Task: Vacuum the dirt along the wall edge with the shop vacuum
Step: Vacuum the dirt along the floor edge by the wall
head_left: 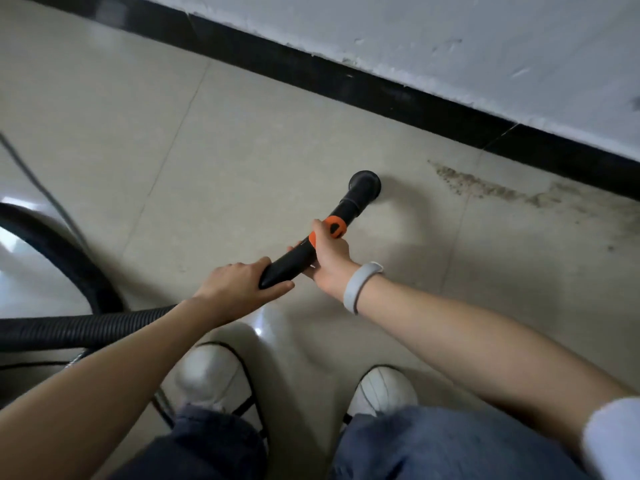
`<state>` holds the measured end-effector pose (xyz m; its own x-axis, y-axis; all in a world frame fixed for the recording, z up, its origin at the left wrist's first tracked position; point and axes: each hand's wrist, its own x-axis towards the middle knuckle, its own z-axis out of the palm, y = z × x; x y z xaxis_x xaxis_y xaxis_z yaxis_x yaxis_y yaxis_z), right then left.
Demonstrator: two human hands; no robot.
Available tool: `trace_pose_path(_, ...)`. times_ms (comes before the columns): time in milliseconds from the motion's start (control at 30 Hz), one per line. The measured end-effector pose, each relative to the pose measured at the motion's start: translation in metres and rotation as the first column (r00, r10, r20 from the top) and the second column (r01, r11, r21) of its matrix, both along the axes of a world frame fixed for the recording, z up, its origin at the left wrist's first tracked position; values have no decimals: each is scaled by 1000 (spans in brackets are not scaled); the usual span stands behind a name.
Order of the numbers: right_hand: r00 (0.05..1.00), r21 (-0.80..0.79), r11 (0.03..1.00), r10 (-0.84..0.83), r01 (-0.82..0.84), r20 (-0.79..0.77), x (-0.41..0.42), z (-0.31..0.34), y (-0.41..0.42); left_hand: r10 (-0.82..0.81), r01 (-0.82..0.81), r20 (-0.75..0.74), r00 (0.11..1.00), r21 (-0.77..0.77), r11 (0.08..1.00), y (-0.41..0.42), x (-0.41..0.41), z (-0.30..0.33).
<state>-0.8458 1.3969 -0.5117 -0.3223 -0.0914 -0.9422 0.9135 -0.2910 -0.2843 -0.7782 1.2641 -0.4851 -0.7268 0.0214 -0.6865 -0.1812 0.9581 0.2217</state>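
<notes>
Black plastic makes up the vacuum wand (304, 251), with an orange collar (332, 228) partway along it, and I see it running from the middle of the frame up toward the wall. My left hand (239, 285) is wrapped around the lower end of the wand, fingers curled over the top of it. My right hand (329, 261) grasps it just above, at the orange collar, with a pale grey wristband (360, 287) on that wrist. The round nozzle (365, 183) at the far end sits down at the beige tiled floor (242, 150), just above centre frame, short of the black baseboard (346, 81) that runs diagonally from upper left to right edge under the white wall (450, 36).

The dirt (485, 188) lies as a brown, gritty streak along the foot of the baseboard at the right of the frame, to the right of the nozzle and apart from it; a fainter grey smudge spreads further toward the right edge.

A ribbed black hose (69, 329) trails from the wand off the left edge, and a second loop of it curves at middle left. At the bottom I see two white shoes (384, 389) and blue jeans (450, 445).
</notes>
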Motion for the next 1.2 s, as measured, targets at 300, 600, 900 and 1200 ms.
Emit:
trace_pose_path(300, 969, 62, 973, 229, -224, -87, -54, 6, 17, -44, 45, -36, 998, 45, 998, 1, -45, 2)
trace_pose_path(600, 975, 129, 983, 153, -133, -160, -1, -14, 11, 54, -46, -121, 991, 71, 996, 5, 6, -26)
trace_pose_path(900, 992, 4, 995, 97, -97, -82, 96, -12, -41, -51, 50, -21, 998, -63, 997, -72, 71, -26)
trace_pose_path(1200, 994, -142, 989, 45, -31, 97, 124, 10, -102, 2, -27, -121, 993, -204, 979, -102, 83, 1)
